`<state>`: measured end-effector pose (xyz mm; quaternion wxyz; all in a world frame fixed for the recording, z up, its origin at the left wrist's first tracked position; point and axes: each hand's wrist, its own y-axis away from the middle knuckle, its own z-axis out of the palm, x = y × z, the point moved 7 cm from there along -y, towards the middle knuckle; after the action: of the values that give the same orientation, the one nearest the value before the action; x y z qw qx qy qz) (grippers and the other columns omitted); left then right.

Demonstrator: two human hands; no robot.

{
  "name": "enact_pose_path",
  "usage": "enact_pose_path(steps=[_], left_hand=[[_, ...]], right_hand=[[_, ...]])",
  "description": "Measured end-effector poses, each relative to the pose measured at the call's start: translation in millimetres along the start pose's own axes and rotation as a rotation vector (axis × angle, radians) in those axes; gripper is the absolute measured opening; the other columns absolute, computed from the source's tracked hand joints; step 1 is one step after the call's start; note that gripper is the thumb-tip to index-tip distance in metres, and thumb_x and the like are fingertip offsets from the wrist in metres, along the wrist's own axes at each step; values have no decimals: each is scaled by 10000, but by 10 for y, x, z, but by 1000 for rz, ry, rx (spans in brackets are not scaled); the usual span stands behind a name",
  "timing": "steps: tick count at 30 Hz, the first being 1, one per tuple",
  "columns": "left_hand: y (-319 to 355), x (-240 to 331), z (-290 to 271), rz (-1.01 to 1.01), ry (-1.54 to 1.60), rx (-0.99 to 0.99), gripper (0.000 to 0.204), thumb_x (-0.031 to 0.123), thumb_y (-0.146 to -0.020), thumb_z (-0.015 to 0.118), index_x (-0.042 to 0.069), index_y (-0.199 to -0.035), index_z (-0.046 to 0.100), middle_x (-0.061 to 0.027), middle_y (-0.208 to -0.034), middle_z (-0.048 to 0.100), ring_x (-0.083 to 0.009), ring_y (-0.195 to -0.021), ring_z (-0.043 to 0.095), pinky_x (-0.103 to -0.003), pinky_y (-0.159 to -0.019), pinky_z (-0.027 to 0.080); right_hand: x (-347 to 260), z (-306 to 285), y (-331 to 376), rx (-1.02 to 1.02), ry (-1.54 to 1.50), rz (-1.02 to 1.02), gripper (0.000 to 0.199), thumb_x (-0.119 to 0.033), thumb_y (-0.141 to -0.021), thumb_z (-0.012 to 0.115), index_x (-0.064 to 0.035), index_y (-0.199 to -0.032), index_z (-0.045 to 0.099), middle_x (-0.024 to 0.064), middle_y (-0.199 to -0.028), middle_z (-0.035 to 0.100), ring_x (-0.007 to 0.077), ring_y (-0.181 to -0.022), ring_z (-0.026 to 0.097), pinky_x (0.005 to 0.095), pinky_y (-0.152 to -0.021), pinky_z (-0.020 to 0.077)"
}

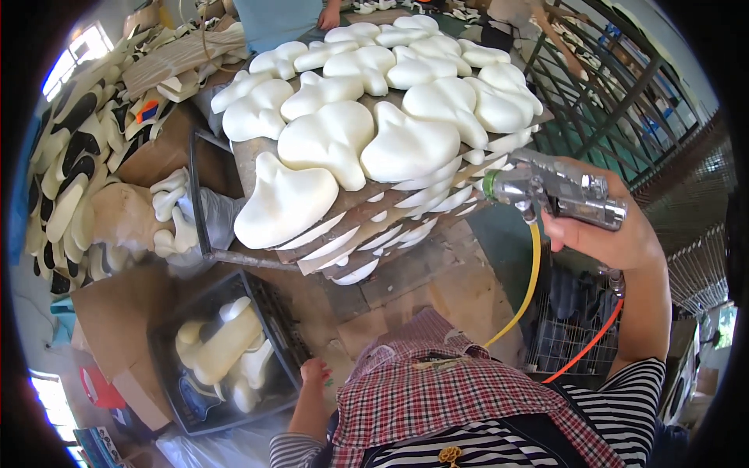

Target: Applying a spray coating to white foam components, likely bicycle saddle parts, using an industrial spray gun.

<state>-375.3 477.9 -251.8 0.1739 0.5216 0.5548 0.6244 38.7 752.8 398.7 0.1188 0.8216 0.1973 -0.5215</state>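
In my right hand [605,226], raised at the right, is a metal spray gun [546,187]. My fingers wrap around its grip. Its nozzle, with a green ring, points left toward a stack of white foam saddle pads [409,144]. A yellow hose [533,285] joins the gun beneath its front, and an orange-red hose [585,351] joins at the bottom of the grip. Down by my left side hangs my left hand [314,372], beside a dark plastic crate [292,390]; its fingers are too small to make out. Several layers of pads rest on brown boards [312,261].
Pale foam pieces [226,343] lie inside the crate. A metal frame [204,226] stands left of the stack, near a large heap of black-and-white pads [74,179]. Behind the stack stands another person [273,23]. A dark metal rack [616,101] is at the far right.
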Motion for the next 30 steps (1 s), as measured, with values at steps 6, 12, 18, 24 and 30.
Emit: enact_pose_path(steps=[6,12,18,24,30], left_hand=[[201,260,162,-1,-97,13,217,152,-856,570,36,-1035,610,-112,-843,634,-253,-604,652,-332,-461,499],[101,348,331,94,-223,-94,144,76,-886,517,26,-980,613,-111,-794,628,-247,-596,663,-314,-415,498],[120,275,826,9,-125,-10,234,144,-894,551,28,-1092,590,-118,-947,634,-252,-674,668,-343,-518,518],[446,394,1847,-45,-37,-1,354,213,-902,585,30,-1204,567,-126,-1100,640,-257,-752,673,-372,-622,538],[693,719,2663,105,-62,-64,457,220,-917,550,-24,-1297,482,-175,-1122,632,-296,-766,680,-372,-624,538]], right_hand=[[223,-523,117,235,145,57,379,-121,-816,713,4,-1157,606,30,-811,645,96,-652,595,247,-632,498],[318,-689,163,177,79,16,355,-116,-826,702,10,-1141,599,24,-811,641,79,-628,576,240,-587,470],[525,-1031,90,99,79,17,418,-110,-829,684,8,-1217,580,26,-842,635,77,-666,568,223,-617,475],[633,-1476,49,-82,13,-61,501,-88,-821,678,20,-1292,541,36,-833,626,97,-669,571,242,-613,496],[808,-1876,-210,4,91,-54,378,-124,-822,692,33,-1151,594,45,-799,647,93,-625,589,255,-568,510]])
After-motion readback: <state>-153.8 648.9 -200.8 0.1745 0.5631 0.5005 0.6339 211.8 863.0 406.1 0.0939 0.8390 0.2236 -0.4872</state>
